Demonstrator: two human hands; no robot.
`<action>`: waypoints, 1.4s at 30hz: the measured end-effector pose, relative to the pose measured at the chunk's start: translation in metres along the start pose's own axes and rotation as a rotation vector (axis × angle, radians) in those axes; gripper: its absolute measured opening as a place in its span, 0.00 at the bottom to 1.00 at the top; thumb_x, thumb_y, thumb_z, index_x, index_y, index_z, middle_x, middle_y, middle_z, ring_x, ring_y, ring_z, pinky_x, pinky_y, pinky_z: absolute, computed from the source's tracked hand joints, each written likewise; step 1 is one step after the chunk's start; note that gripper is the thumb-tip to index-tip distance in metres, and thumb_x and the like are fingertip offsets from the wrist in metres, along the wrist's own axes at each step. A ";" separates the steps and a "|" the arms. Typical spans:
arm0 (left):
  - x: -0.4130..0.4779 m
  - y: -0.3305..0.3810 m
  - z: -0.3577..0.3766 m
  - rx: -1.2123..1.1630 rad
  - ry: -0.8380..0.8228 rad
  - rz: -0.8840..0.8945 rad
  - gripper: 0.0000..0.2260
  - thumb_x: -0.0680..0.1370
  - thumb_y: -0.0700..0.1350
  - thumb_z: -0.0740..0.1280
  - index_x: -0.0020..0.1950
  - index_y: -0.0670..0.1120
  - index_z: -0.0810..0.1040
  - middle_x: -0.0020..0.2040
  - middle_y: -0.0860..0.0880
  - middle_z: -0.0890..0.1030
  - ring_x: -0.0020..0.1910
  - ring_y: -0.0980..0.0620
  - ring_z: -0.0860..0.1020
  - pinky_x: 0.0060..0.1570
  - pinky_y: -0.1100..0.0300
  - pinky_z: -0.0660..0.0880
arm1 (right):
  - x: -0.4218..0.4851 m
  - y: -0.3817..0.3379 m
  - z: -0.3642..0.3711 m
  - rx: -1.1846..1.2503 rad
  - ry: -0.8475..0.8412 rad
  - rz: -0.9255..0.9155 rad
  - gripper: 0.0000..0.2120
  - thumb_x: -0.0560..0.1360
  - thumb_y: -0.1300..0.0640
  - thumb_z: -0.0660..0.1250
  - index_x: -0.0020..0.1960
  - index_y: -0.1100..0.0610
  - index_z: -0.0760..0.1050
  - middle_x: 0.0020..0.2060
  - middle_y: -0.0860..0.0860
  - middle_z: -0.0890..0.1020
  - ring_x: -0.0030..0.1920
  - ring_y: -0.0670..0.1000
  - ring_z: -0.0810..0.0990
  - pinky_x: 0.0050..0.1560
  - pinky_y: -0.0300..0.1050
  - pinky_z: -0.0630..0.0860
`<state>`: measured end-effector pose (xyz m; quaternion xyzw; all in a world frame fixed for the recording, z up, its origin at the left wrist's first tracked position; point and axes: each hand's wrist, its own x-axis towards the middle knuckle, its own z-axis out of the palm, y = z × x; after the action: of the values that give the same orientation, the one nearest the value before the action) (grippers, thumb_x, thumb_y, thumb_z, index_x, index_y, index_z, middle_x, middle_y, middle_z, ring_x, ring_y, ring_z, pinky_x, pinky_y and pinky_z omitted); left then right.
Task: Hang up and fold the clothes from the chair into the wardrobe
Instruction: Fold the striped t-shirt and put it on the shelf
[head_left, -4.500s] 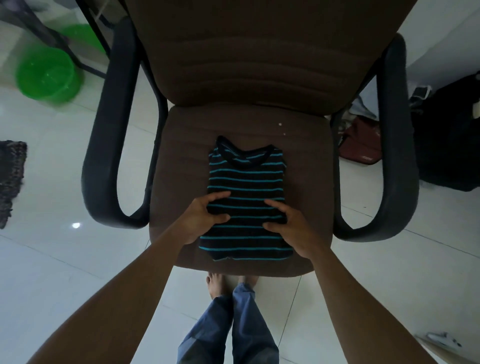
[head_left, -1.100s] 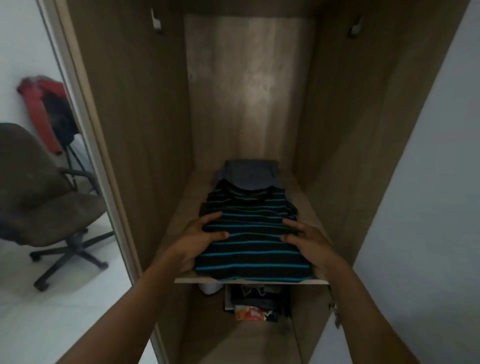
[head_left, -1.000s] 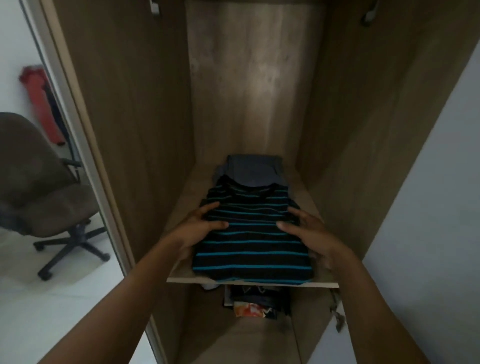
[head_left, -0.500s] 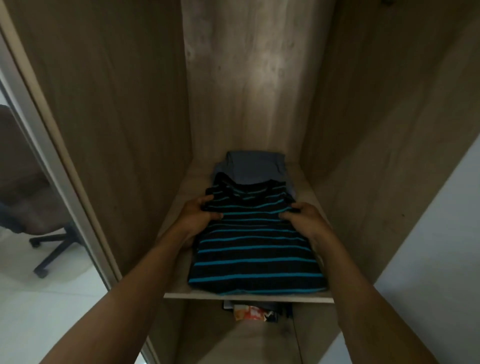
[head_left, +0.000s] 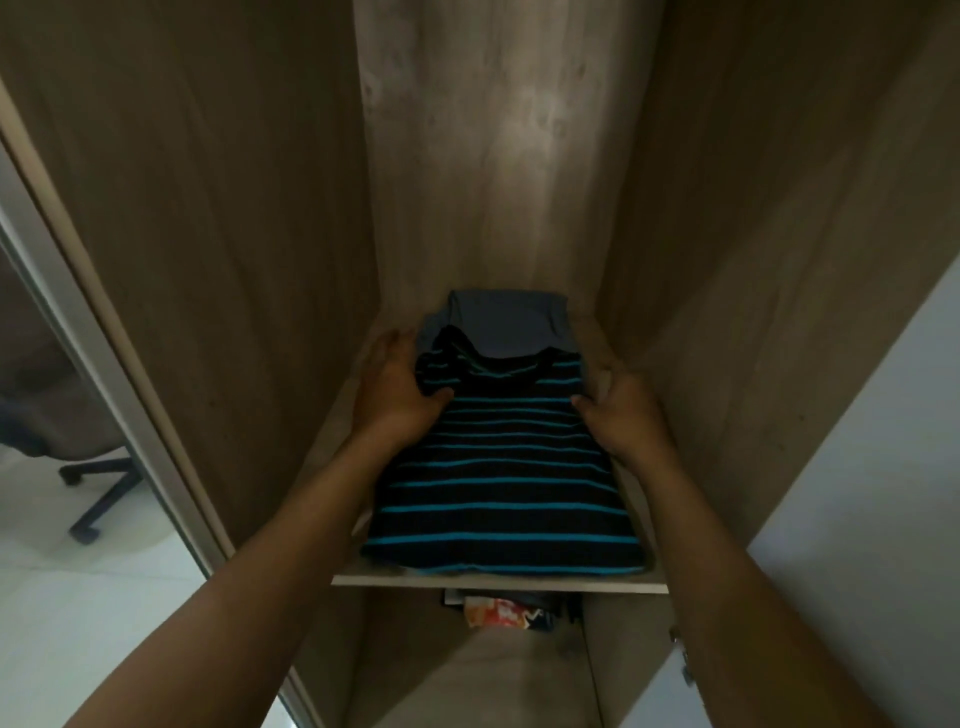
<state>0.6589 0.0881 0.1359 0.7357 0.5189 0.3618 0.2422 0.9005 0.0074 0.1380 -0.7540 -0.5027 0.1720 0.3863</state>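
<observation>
Together gripping striped shirt (head_left: 504, 467), left hand (head_left: 397, 395), right hand (head_left: 621, 421)

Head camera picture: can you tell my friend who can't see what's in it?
The left hand and right hand hold a folded black striped shirt by its sides on a wooden wardrobe shelf. Its collar end overlaps a folded grey garment further back.

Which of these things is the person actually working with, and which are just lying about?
In the job: black folded shirt with teal stripes, left hand and right hand holding it, pale wooden wardrobe shelf, dark swivel chair.
Lying about: folded grey-blue garment behind the shirt, colourful items on the shelf below.
</observation>
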 end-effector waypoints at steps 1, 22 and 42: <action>-0.013 0.009 -0.004 0.075 -0.042 0.066 0.34 0.76 0.52 0.73 0.78 0.50 0.62 0.76 0.46 0.65 0.72 0.47 0.67 0.71 0.53 0.68 | -0.013 -0.005 -0.001 -0.009 0.036 -0.082 0.27 0.81 0.51 0.65 0.76 0.56 0.63 0.66 0.49 0.73 0.64 0.50 0.72 0.61 0.38 0.67; -0.110 -0.012 0.031 0.471 0.005 0.299 0.24 0.80 0.65 0.52 0.66 0.50 0.71 0.64 0.48 0.73 0.63 0.47 0.71 0.60 0.50 0.71 | -0.095 0.029 0.045 -0.246 0.084 -0.309 0.26 0.82 0.39 0.52 0.74 0.52 0.68 0.71 0.52 0.70 0.72 0.55 0.66 0.70 0.53 0.68; -0.308 0.052 -0.075 0.385 -0.126 0.322 0.38 0.77 0.63 0.66 0.80 0.48 0.55 0.74 0.45 0.68 0.70 0.44 0.70 0.64 0.47 0.73 | -0.305 -0.048 -0.045 -0.222 0.177 -0.411 0.27 0.80 0.41 0.55 0.74 0.52 0.66 0.66 0.54 0.77 0.64 0.57 0.77 0.62 0.60 0.75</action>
<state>0.5697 -0.2205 0.1340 0.8624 0.4383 0.2438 0.0690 0.7670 -0.2735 0.1634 -0.6858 -0.6255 -0.0329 0.3706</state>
